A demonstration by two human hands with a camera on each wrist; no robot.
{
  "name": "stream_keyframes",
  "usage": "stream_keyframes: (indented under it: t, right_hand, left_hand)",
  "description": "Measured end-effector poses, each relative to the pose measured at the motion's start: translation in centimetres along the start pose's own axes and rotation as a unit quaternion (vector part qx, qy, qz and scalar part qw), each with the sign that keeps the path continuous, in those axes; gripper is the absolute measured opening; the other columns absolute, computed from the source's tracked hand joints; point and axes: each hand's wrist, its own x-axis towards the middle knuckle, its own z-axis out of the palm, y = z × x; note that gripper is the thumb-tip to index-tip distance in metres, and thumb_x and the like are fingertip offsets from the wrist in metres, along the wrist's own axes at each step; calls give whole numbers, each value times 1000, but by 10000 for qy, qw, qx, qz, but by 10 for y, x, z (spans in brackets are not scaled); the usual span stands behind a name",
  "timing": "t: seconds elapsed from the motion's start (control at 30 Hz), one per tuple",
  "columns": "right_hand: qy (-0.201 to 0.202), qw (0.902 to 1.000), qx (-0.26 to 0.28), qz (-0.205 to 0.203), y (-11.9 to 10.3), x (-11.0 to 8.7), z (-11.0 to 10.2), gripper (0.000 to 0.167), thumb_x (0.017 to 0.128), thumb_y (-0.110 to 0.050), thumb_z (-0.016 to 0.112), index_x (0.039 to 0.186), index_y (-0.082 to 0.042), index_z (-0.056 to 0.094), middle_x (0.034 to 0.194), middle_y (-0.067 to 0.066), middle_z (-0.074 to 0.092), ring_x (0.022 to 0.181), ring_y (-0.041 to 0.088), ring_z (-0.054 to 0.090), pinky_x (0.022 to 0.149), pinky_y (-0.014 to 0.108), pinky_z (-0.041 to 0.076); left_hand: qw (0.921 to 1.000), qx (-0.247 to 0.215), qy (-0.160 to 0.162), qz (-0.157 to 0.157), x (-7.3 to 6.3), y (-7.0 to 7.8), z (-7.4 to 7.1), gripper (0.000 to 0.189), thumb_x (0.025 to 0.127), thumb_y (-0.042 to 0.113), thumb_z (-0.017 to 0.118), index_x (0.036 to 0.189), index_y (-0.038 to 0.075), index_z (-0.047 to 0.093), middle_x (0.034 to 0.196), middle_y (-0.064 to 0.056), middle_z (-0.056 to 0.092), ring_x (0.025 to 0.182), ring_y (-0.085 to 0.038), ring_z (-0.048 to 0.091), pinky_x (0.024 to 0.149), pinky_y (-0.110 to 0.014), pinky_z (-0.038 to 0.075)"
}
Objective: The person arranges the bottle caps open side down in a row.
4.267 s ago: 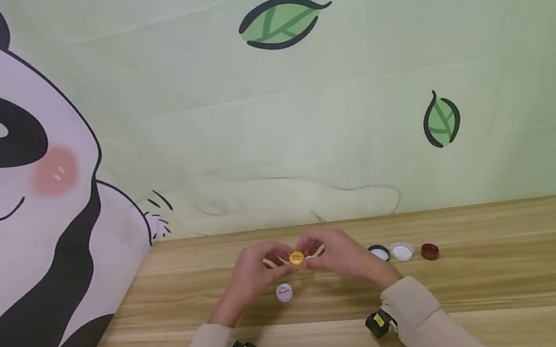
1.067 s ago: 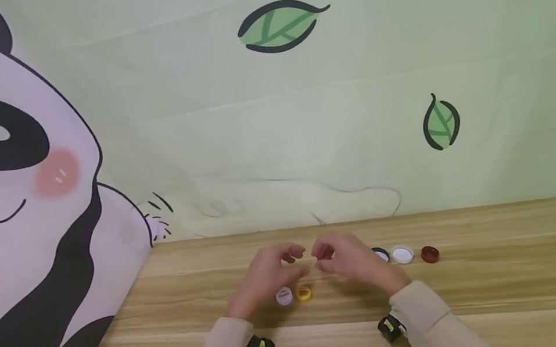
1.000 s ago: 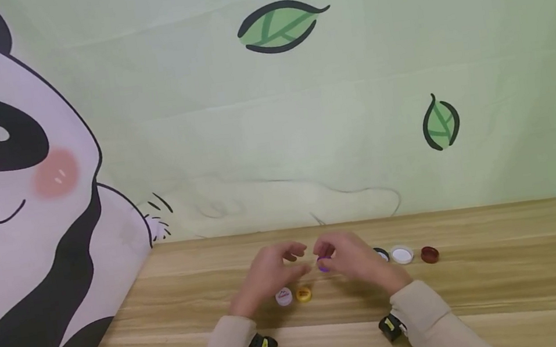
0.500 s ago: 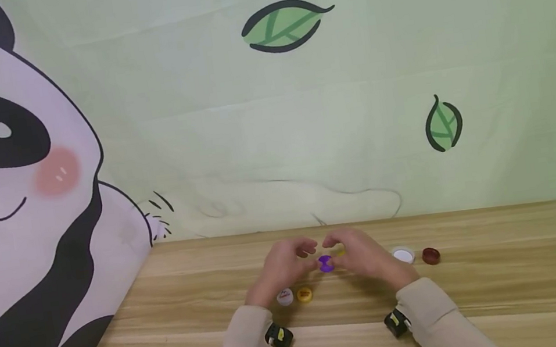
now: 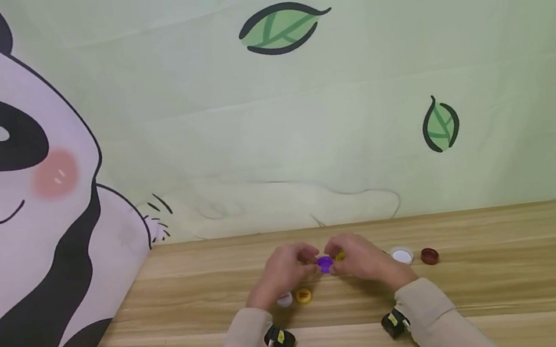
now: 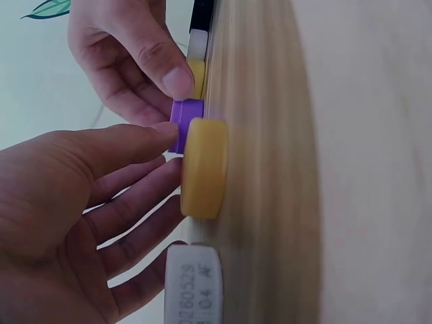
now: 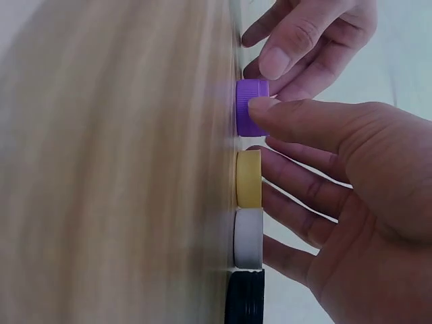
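Observation:
A purple bottle cap (image 5: 325, 264) sits open side up on the table between my two hands. My left hand (image 5: 287, 266) pinches its left side with thumb and fingers. From the other side my right hand (image 5: 356, 256) pinches it, and the right thumb lies over the cap (image 7: 244, 108) in the right wrist view. Just in front of the left hand are a white printed cap (image 5: 284, 299) and an orange-yellow cap (image 5: 303, 295). Behind the right fingers a paler yellow cap (image 7: 248, 178), a white cap (image 7: 248, 237) and a black cap (image 7: 245, 297) stand in a row.
To the right of my right hand lie a white cap (image 5: 402, 256) and a dark red cap (image 5: 429, 256), both open side up. The wooden table (image 5: 509, 284) ends at a pale green printed backdrop (image 5: 210, 141) with a panda and leaves.
The orange-yellow cap, held in both hands at first, now lies beside the white printed one. Both hands have shifted right, and the purple cap has come into view between them.

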Motion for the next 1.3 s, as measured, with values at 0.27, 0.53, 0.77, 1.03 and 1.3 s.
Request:
stream_keyframes:
  t: [0.27, 0.53, 0.77, 1.03, 1.3]
  right_hand:
    - [33, 9999, 20, 163, -2, 0, 2, 24, 89, -1, 83, 111, -2, 73, 101, 6, 73, 102, 28, 69, 95, 49, 55]
    - [256, 9995, 124, -141, -4, -3, -1, 12, 92, -6, 82, 100, -8, 74, 96, 1, 74, 99, 26, 70, 93, 50, 55]
    - [308, 9993, 174, -78, -10, -5, -5, 5, 98, -6, 76, 101, -11, 75, 104, 1, 76, 108, 28, 70, 99, 53, 54]
    - [268, 9994, 212, -115, -11, -6, -8, 5, 99, -7, 75, 103, -9, 74, 107, 4, 76, 111, 30, 69, 100, 55, 53]
    - [266, 9987, 393, -192, -11, -7, -9, 9, 98, -5, 74, 105, -10, 73, 114, 7, 76, 118, 36, 67, 104, 58, 50]
  left_hand:
    - [9999, -102, 13, -54, -1, -2, 3, 23, 91, 10, 82, 114, 10, 79, 102, -1, 79, 99, -21, 72, 97, -46, 53]
    - [9995, -34, 231, 215, -1, -4, 3, 21, 88, 6, 83, 109, 12, 81, 105, 1, 79, 103, -22, 72, 94, -44, 56]
    - [9981, 37, 493, 354, -3, -2, -1, 22, 87, 5, 84, 108, 12, 81, 104, 3, 79, 101, -22, 71, 92, -44, 56]
    - [9973, 115, 622, 379, -5, 0, -3, 18, 89, 9, 86, 106, 13, 82, 102, 3, 80, 98, -21, 71, 90, -43, 57]
    - [9972, 129, 622, 398, -4, 0, -4, 16, 93, 11, 83, 109, 12, 81, 104, 1, 80, 99, -20, 73, 90, -42, 57]
